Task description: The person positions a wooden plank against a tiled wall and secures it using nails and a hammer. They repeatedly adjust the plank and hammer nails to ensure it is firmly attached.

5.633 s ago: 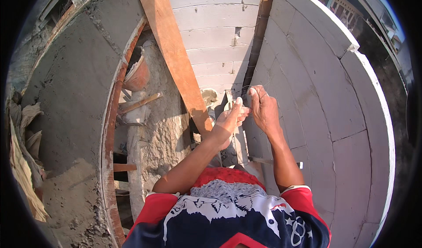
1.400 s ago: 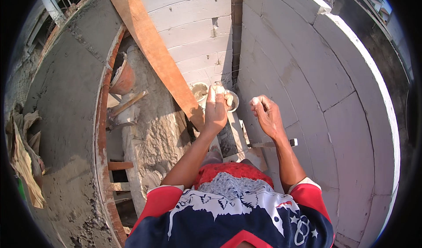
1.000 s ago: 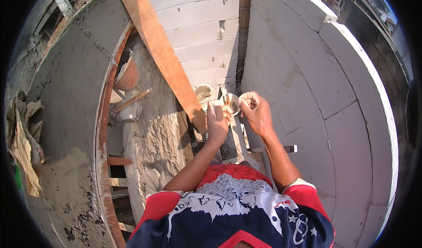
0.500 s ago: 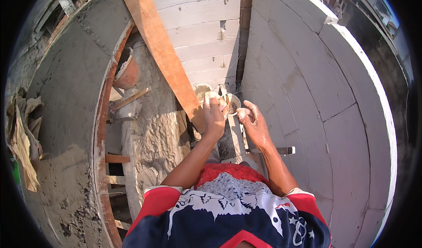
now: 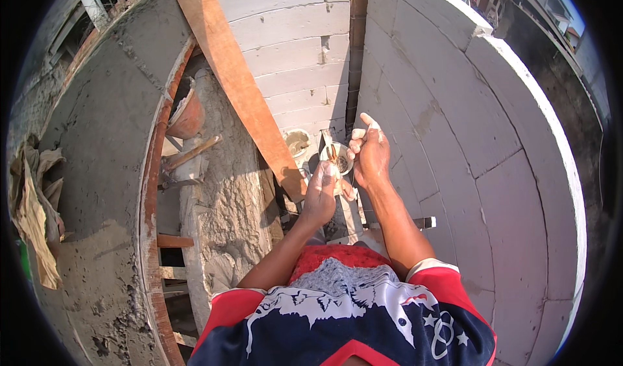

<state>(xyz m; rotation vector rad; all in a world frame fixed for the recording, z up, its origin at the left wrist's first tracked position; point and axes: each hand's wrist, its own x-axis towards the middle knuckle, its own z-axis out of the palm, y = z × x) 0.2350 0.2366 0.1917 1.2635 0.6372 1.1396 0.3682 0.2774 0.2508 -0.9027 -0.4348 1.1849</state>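
Note:
I stand in a narrow gap between white block walls (image 5: 292,54). My left hand (image 5: 321,194) is held out in front of me with its fingers curled together; I see nothing clearly in it. My right hand (image 5: 371,152) is a little higher and to the right, fingers loosely apart and pale with dust at the tips, almost touching the left. Far below the hands stands a small round bucket (image 5: 339,161) with dark mortar and a wooden-handled tool in it.
A long wooden plank (image 5: 240,87) leans against the back wall, left of the hands. A second pale bucket (image 5: 297,142) stands beside it. An orange pan (image 5: 188,116) and a wooden-handled tool (image 5: 191,152) lie at left by a rough concrete slab (image 5: 97,171). Sacking (image 5: 32,197) hangs at far left.
My right hand has lifted away from the left and spread its fingers. The left hand has dropped slightly. Earlier both hands were pressed close together over the bucket.

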